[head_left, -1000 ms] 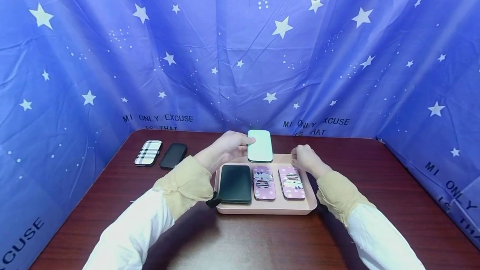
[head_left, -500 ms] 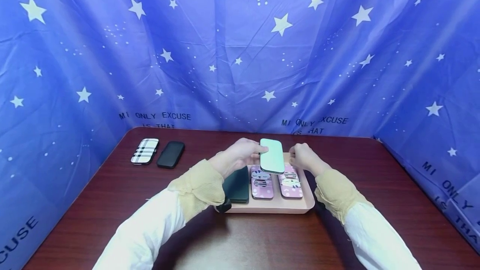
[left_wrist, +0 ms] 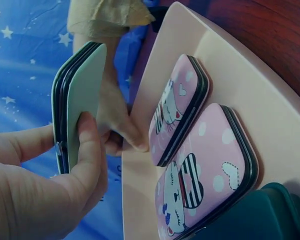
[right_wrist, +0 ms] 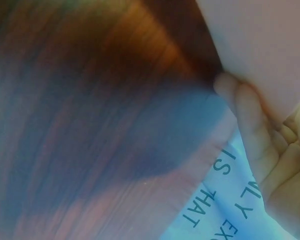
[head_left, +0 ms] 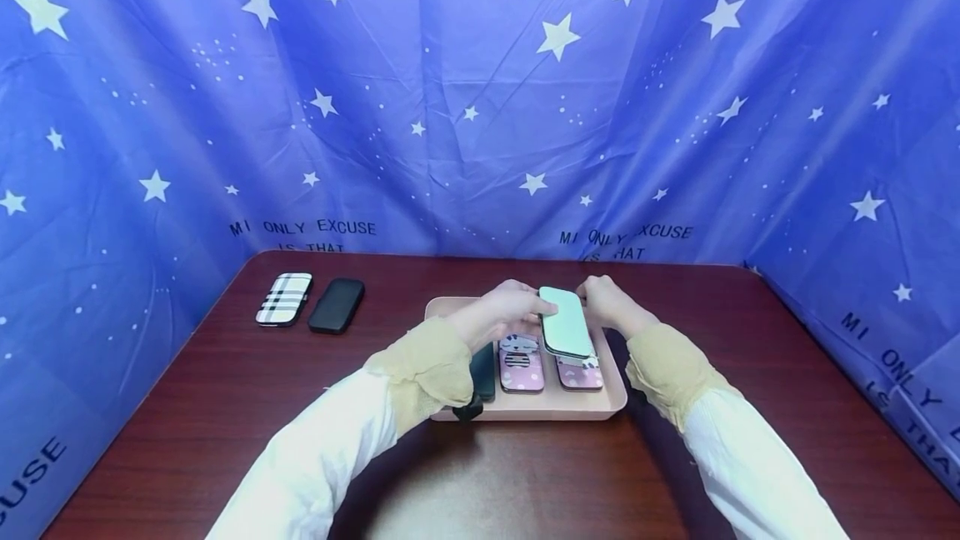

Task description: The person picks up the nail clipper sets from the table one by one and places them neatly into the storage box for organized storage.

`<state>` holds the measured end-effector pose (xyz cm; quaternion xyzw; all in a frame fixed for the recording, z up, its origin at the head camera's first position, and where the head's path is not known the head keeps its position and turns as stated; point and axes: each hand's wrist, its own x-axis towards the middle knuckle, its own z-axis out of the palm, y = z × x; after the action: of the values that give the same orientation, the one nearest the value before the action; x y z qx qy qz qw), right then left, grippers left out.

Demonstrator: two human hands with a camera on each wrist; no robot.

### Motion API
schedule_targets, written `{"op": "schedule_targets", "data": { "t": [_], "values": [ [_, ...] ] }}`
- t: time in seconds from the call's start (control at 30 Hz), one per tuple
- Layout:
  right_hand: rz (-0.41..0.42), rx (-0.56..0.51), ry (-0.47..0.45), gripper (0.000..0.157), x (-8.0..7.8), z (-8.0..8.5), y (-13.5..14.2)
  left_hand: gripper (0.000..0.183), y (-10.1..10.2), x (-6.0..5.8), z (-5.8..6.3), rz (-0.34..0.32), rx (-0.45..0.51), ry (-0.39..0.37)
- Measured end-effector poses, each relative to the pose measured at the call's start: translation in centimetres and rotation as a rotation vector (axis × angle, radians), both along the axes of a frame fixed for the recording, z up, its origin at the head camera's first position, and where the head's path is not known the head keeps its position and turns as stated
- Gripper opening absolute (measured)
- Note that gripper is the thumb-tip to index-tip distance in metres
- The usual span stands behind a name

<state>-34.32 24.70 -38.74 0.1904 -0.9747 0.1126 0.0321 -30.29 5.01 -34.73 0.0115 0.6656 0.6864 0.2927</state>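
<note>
My left hand (head_left: pixel 510 311) pinches a slim mint-green case (head_left: pixel 566 323) between thumb and fingers. In the left wrist view its dark edge and small metal clasp show. It hangs tilted above the right part of a pale pink tray (head_left: pixel 540 411), partly covering a pink cat-patterned case (head_left: pixel 580 378) in the head view. Another pink cat case (head_left: pixel 521 373) lies beside that one. At the tray's left end is a dark green case (left_wrist: pixel 260 215), partly hidden by my left arm in the head view. My right hand (head_left: pixel 613 307) grips the tray's rim at its far right corner.
On the brown table (head_left: pixel 187 440), left of the tray, lie a white plaid case (head_left: pixel 285 300) and a black case (head_left: pixel 337 305). A blue star-printed curtain (head_left: pixel 480 107) surrounds the table's back and sides.
My left hand has carried the mint-green case rightward and toward me, from behind the tray's middle to above the right pink case. The right hand stays at the tray's far right corner.
</note>
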Motion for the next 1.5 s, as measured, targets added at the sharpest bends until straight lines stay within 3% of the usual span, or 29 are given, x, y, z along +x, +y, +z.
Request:
{"op": "schedule_targets", "data": {
  "t": [0.17, 0.47, 0.67, 0.87, 1.07, 1.3, 1.5],
  "values": [
    [-0.026, 0.013, -0.068, 0.022, -0.4, 0.5, -0.1, 0.035, 1.0, 0.0, -0.5, -0.029, -0.062, 0.013],
    [-0.065, 0.011, -0.150, 0.033, -1.0, 0.9, -0.5, 0.035, 2.4, 0.4, -1.5, -0.059, -0.141, 0.027],
    [-0.085, 0.082, -0.145, 0.024, -1.2, 1.4, -1.2, 0.025, 2.9, 0.0, -2.3, -0.092, -0.153, 0.036],
    [-0.084, 0.152, -0.127, 0.014, -1.2, 1.8, -1.6, 0.020, 3.5, -0.2, -2.6, -0.083, -0.159, 0.026],
    [-0.079, 0.156, -0.107, 0.015, -1.2, 1.7, -1.8, 0.017, 4.1, -0.3, -2.7, -0.096, -0.177, 0.032],
    [-0.082, 0.143, -0.113, 0.018, -0.9, 1.5, -1.7, 0.026, 4.5, 0.2, -2.5, -0.123, -0.192, 0.066],
    [-0.066, 0.127, -0.086, 0.019, -0.4, 1.3, -1.4, 0.013, 4.7, 0.6, -2.6, -0.144, -0.260, 0.107]
  ]
}}
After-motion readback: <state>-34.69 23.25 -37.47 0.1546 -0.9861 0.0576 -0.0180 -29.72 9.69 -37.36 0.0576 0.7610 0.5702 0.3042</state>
